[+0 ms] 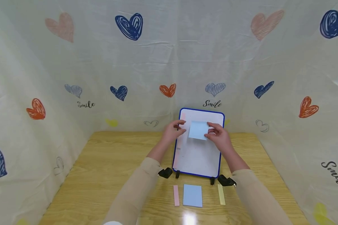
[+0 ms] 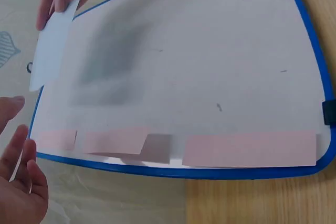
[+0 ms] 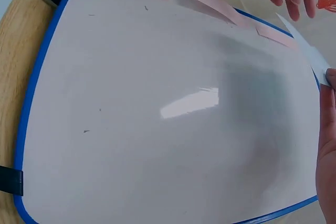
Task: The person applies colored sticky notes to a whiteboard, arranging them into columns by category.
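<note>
A light blue sticky note [image 1: 198, 130] hangs in front of the upper part of a small whiteboard [image 1: 198, 159] with a blue frame. My right hand [image 1: 220, 137] pinches the note by its right edge between thumb and fingers. Apart from the note, off its left side, my left hand [image 1: 171, 132] holds nothing, its thumb and fingers spread. In the left wrist view the note [image 2: 55, 45] stands away from the board, and a shadow falls on the white surface. Pink paper strips [image 2: 249, 149] run along the board's left edge, some with lifted edges.
Black feet [image 1: 212, 180] support the board on the wooden table [image 1: 115, 175]. In front of it lie a blue sticky-note pad [image 1: 192, 195], a narrow pink strip pad [image 1: 176, 195] and a narrow yellow one [image 1: 221, 194]. A heart-printed curtain [image 1: 146, 68] hangs behind.
</note>
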A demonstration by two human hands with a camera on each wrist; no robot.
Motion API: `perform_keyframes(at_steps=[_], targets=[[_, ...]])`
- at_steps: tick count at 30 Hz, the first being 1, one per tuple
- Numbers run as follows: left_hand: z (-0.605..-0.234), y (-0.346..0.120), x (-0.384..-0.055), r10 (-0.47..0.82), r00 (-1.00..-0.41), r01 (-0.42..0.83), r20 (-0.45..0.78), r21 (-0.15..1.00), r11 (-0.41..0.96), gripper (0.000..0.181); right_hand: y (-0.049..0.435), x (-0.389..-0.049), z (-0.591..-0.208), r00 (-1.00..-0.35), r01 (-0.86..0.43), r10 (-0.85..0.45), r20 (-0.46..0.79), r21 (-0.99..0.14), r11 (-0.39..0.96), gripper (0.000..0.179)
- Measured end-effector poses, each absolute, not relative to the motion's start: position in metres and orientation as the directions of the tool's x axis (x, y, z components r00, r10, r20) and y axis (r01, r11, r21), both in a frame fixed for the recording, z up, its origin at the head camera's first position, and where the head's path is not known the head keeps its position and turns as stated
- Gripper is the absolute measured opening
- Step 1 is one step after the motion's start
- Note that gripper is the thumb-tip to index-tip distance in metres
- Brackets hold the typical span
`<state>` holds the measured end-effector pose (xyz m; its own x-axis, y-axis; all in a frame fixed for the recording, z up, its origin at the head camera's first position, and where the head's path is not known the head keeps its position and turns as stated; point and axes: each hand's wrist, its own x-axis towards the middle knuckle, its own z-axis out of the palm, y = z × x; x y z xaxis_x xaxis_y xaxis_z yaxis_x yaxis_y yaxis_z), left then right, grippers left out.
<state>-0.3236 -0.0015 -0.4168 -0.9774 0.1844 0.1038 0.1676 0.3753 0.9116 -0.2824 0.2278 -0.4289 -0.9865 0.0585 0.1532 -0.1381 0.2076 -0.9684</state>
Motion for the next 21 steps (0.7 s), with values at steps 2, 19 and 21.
perform_keyframes(at_steps=[2, 19, 21], targets=[[-0.415, -0.003, -0.33, 0.156, -0.98, 0.181, 0.127, 0.892, 0.414, 0.039, 0.228, -0.288, -0.429, -0.987, -0.13, 0.068, 0.148, -0.969, 0.212, 0.054], [-0.434, 0.009, -0.361, 0.176, -0.983, 0.118, 0.058, 0.927, 0.357, 0.059, 0.227, -0.323, -0.436, -0.985, -0.138, 0.072, 0.16, -0.96, 0.242, 0.051], [-0.434, 0.012, -0.362, 0.15, -0.988, 0.078, 0.026, 0.932, 0.354, 0.06, 0.227, -0.325, -0.437, -0.986, -0.131, 0.069, 0.153, -0.96, 0.248, 0.051]])
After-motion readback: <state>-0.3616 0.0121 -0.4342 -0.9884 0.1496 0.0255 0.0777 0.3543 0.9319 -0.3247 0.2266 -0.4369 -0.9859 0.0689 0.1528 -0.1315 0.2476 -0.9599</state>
